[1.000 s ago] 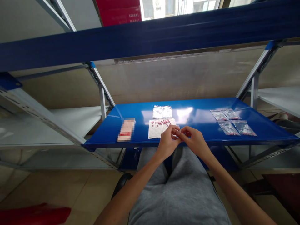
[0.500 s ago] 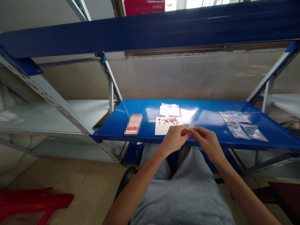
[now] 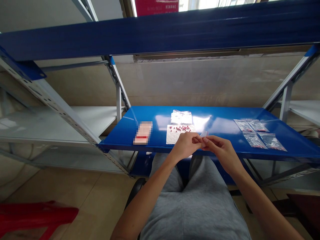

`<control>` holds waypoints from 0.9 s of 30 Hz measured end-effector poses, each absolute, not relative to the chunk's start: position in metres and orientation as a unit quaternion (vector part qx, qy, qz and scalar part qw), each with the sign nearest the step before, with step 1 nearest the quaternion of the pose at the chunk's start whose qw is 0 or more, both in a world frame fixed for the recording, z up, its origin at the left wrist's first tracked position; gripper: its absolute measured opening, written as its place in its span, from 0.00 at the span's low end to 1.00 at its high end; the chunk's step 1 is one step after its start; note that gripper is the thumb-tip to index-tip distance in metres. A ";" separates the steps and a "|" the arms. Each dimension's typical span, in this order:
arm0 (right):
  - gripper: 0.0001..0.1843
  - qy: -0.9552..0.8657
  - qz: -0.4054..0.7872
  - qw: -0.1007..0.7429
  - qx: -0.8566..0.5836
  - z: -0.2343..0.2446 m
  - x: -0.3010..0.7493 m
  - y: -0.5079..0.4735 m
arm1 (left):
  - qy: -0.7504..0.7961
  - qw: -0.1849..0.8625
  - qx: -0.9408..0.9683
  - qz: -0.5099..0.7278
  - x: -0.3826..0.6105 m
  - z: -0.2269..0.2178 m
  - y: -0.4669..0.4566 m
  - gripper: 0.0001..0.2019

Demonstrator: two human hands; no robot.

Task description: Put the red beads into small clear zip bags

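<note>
My left hand (image 3: 186, 145) and my right hand (image 3: 220, 148) meet over the front edge of the blue shelf (image 3: 220, 141). Both pinch a small clear zip bag (image 3: 203, 134) between their fingertips. Just behind my left hand lies a white sheet (image 3: 173, 136) with several small red beads (image 3: 180, 127) scattered on it. A stack of empty clear bags (image 3: 181, 117) lies behind the sheet.
Several filled clear bags (image 3: 258, 134) lie on the right of the shelf. A blurred pink card (image 3: 142, 132) lies at the left. A blue beam (image 3: 160, 33) crosses overhead. Grey uprights (image 3: 55, 100) flank the shelf. A red stool (image 3: 37, 215) stands at the lower left.
The view swung right and down early on, then held. My hands stay together on the small bag, fingers shifting slightly along it.
</note>
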State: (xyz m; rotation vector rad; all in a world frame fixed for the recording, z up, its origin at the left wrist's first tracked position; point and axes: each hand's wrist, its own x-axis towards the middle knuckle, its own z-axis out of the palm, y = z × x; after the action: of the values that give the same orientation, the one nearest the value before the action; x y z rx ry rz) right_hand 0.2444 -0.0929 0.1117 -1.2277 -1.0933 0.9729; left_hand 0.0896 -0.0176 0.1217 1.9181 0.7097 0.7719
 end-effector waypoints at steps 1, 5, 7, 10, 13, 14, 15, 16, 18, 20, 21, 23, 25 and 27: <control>0.23 -0.464 0.422 0.576 -0.525 0.112 0.245 -0.093 | 0.282 0.471 0.778 0.306 0.090 0.121 -0.014 0.03; 0.23 -0.453 0.447 0.563 -0.528 0.110 0.249 -0.093 | 0.255 0.510 0.769 0.290 0.091 0.116 -0.006 0.06; 0.23 -0.450 0.456 0.561 -0.523 0.108 0.249 -0.092 | 0.254 0.522 0.755 0.306 0.091 0.109 -0.009 0.07; 0.22 -0.472 0.455 0.541 -0.528 0.106 0.250 -0.086 | 0.281 0.523 0.717 0.365 0.090 0.093 -0.019 0.08; 0.18 -0.522 0.444 0.489 -0.539 0.104 0.249 -0.076 | 0.317 0.497 0.685 0.427 0.090 0.076 -0.030 0.08; 0.17 -0.538 0.432 0.473 -0.548 0.104 0.249 -0.073 | 0.326 0.485 0.683 0.439 0.090 0.071 -0.033 0.08; 0.16 -0.552 0.412 0.458 -0.562 0.104 0.248 -0.071 | 0.330 0.472 0.685 0.446 0.090 0.067 -0.035 0.09; 0.14 -0.563 0.386 0.446 -0.579 0.104 0.247 -0.070 | 0.332 0.461 0.689 0.450 0.090 0.064 -0.037 0.09; 0.13 -0.586 0.319 0.423 -0.613 0.105 0.244 -0.072 | 0.330 0.437 0.701 0.456 0.090 0.060 -0.039 0.10; 0.12 -0.619 0.244 0.393 -0.635 0.108 0.242 -0.077 | 0.326 0.419 0.713 0.458 0.089 0.059 -0.039 0.10; 0.13 -0.636 0.209 0.377 -0.640 0.110 0.241 -0.081 | 0.326 0.410 0.718 0.458 0.089 0.059 -0.040 0.10; 0.14 -0.662 0.157 0.351 -0.643 0.115 0.241 -0.088 | 0.328 0.398 0.726 0.456 0.088 0.060 -0.041 0.10; 0.15 -0.678 0.133 0.334 -0.641 0.119 0.241 -0.092 | 0.327 0.393 0.730 0.453 0.087 0.063 -0.044 0.11; 0.15 -0.685 0.116 0.327 -0.640 0.121 0.241 -0.095 | 0.324 0.397 0.729 0.453 0.087 0.068 -0.047 0.11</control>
State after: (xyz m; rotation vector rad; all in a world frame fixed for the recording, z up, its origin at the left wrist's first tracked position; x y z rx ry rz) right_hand 0.2406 -0.0953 0.1209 -1.6771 -1.7954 0.3030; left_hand 0.0868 -0.0472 0.0679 1.8469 0.8212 1.1476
